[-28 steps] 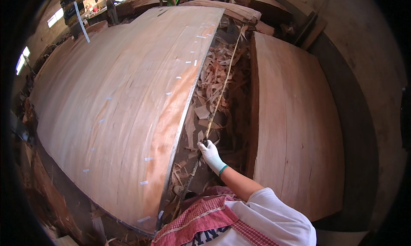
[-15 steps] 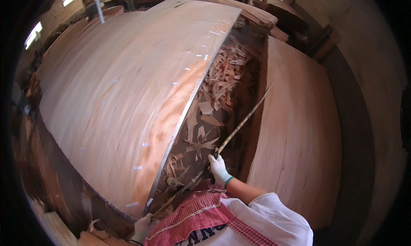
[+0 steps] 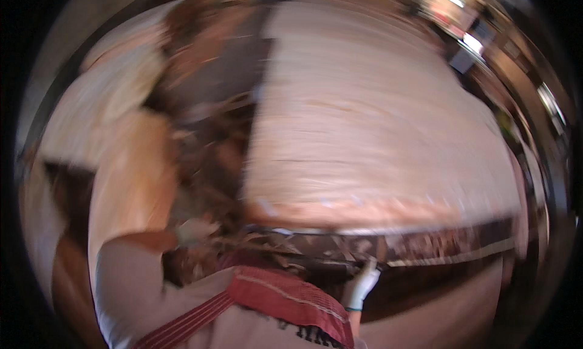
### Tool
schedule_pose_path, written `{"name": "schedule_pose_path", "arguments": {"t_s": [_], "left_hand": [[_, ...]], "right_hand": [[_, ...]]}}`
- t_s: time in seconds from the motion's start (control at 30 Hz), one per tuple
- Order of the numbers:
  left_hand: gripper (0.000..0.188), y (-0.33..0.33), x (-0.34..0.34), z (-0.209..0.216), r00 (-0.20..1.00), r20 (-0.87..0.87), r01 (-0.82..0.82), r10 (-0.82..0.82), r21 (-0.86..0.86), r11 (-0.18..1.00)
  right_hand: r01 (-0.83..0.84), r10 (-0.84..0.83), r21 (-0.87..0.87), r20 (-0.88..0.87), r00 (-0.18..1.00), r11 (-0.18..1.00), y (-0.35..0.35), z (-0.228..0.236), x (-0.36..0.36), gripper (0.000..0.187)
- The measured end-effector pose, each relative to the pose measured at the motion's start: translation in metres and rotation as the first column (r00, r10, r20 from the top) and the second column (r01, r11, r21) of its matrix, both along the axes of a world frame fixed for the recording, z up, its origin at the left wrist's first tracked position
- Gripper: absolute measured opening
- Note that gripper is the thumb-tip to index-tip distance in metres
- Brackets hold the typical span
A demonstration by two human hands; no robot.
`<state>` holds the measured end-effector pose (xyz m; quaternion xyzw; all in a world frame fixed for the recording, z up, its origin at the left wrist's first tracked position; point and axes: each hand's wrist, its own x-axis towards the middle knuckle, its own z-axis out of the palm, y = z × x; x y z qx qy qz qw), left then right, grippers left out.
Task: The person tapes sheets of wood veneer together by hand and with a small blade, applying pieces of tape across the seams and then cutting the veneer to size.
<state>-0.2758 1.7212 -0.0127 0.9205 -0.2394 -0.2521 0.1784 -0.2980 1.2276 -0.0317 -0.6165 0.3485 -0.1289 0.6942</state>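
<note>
**Gloved hands at the near edge of a veneer stack, in a view smeared by motion**

The right hand [image 3: 363, 285], in a white glove, reaches up at lower centre-right to the dark front edge of the big pale veneer stack [image 3: 376, 124] that fills the middle and right of the frame. Its fingers look raised against that edge, but I cannot tell whether they grip anything. The left hand [image 3: 194, 230], also gloved, sits at lower left by the wood scraps [image 3: 209, 167] in the gap beside a second pale stack [image 3: 124, 167]; the blur hides how far open it is. A red checked cloth [image 3: 285, 297] hangs at bottom centre. My judgement is that the work is at the stack's near edge, and the next move calls for a sure hold there.
</note>
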Motion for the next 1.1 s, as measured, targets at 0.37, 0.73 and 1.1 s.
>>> {"name": "schedule_pose_path", "arguments": {"t_s": [0.37, 0.73, 1.1], "left_hand": [[0.026, 0.051, -0.002, -0.015, 0.942, 0.180, -0.263, 0.285, -0.139, 0.955], [0.024, 0.134, 0.069, -0.017, 0.674, 0.448, -0.286, 0.587, -0.575, 0.767], [0.059, 0.314, -0.126, -0.080, -0.128, 0.351, -0.985, 0.927, -0.151, -0.079]], "right_hand": [[-0.374, 0.374, 0.066, 0.013, 0.927, 0.925, 0.245, 0.005, 0.089, 0.044], [-0.633, 0.727, -0.502, -0.012, 0.687, 0.590, 0.365, -0.039, 0.175, 0.034], [-0.711, 0.827, -0.651, -0.224, 0.515, 0.266, 0.454, -0.001, 0.306, 0.037]]}}
